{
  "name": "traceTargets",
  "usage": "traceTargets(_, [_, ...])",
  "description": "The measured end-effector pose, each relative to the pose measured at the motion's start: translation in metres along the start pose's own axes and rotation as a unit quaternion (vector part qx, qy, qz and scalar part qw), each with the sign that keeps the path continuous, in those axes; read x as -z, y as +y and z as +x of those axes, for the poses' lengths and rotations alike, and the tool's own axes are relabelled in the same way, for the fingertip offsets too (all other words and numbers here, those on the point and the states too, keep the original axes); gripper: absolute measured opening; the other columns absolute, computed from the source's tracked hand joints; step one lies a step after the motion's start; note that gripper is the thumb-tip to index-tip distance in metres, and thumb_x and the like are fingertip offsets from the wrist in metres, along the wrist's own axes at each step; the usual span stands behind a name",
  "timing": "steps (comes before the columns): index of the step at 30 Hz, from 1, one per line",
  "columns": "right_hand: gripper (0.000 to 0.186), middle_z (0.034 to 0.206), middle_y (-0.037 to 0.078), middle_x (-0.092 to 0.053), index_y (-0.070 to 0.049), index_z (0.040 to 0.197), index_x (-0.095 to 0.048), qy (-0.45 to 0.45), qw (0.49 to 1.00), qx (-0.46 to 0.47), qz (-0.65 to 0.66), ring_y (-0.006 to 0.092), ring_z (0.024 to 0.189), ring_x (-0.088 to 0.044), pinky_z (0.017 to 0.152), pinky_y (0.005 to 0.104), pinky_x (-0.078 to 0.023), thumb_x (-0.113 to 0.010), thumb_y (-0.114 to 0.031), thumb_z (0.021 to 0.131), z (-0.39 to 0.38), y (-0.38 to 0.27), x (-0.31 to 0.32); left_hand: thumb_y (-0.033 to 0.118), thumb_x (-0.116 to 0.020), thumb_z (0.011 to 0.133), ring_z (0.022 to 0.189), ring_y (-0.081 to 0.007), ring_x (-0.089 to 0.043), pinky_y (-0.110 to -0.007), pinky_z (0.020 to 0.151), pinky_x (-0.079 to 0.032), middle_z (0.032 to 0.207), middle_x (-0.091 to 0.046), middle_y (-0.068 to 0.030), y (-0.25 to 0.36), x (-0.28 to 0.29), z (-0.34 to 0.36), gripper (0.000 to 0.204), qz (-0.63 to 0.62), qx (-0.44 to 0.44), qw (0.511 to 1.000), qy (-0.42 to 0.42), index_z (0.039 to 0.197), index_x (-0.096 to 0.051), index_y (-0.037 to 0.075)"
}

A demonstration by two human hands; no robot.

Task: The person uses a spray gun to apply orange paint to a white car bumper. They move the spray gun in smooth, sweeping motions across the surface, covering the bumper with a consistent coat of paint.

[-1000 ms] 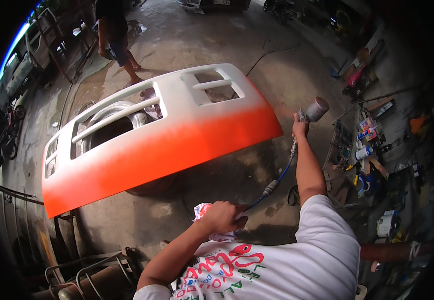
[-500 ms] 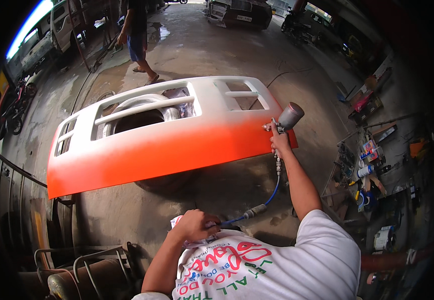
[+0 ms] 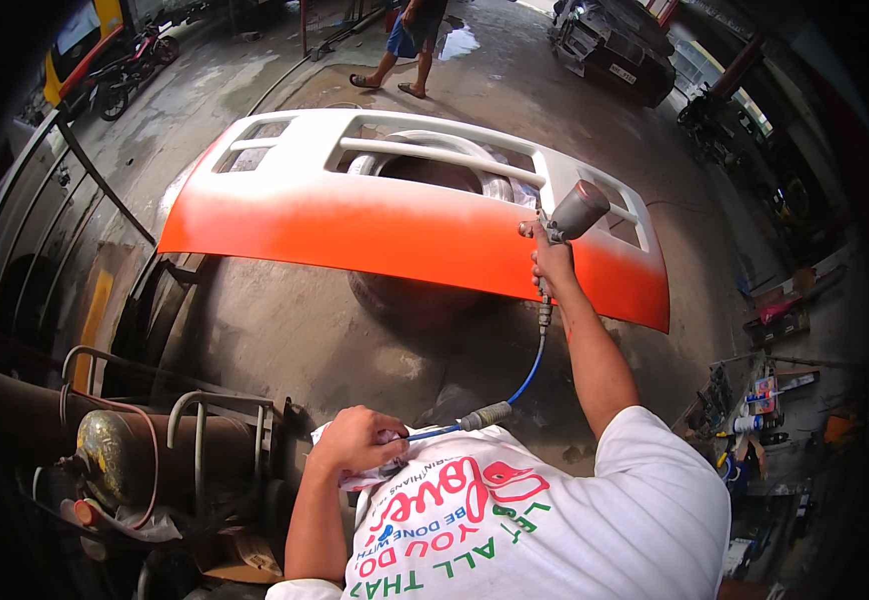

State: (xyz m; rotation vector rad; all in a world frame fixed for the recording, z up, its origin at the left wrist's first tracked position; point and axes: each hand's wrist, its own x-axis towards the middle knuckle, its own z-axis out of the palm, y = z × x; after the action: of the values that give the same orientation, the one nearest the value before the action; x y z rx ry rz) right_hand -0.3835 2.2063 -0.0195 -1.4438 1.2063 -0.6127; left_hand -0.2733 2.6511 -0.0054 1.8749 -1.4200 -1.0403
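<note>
My right hand is closed around the handle of a spray gun with a grey and reddish cup on top. The gun is held over the right part of a vehicle bumper panel, white along its slotted upper part and orange along its lower part. From the gun's handle a blue air hose with a metal connector curves down to my left hand. Those fingers are wrapped around the hose near my belly. A crumpled whitish cloth shows under that hand; its full shape is hidden.
Beneath the panel sits a tire. Gas cylinders in a metal frame stand at lower left. Tools and bottles lie along the right. Farther off are a person in blue shorts, a motorcycle and a dark vehicle.
My view has turned, tilting the panel the other way. The spray gun has moved left along the panel from its right end. The person beyond has changed stride. My left hand still grips the hose.
</note>
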Motion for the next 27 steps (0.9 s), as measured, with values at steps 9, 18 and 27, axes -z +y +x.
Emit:
traceTargets(9, [0.038,0.059,-0.003,-0.042,-0.014,0.108,-0.061,-0.112,0.994,0.006,0.001,0.0109,0.038,-0.038,0.036,0.0329,-0.036,-0.065,-0.052,0.102,-0.038,-0.043,-0.2,0.037,-0.074,0.077,0.08,-0.0372,-0.073,-0.044,0.076,-0.058,0.083,-0.075,-0.0189,-0.059,0.022,-0.116,0.035,-0.069,0.138,0.98,0.123,0.101,-0.083,0.013])
traceTargets(18, [0.044,0.065,-0.001,-0.047,-0.009,0.108,-0.055,-0.229,0.973,0.027,-0.004,0.0099,0.043,-0.042,0.038,0.0323,-0.04,-0.067,-0.052,0.101,-0.052,-0.088,-0.402,0.039,-0.073,0.075,0.08,-0.0389,-0.073,-0.044,0.076,-0.058,0.08,-0.073,-0.0201,-0.121,0.032,-0.162,0.036,-0.128,0.212,0.934,0.257,0.098,-0.083,0.013])
traceTargets(27, [0.038,0.061,-0.002,-0.044,-0.011,0.109,-0.061,-0.313,0.948,0.058,-0.002,0.0113,0.04,-0.04,0.036,0.0339,-0.039,-0.064,-0.049,0.104,-0.054,-0.128,-0.612,0.034,-0.076,0.076,0.079,-0.0353,-0.074,-0.039,0.077,-0.058,0.083,-0.075,-0.0176,-0.178,0.108,-0.175,0.031,-0.159,0.283,0.882,0.341,0.096,-0.083,0.011])
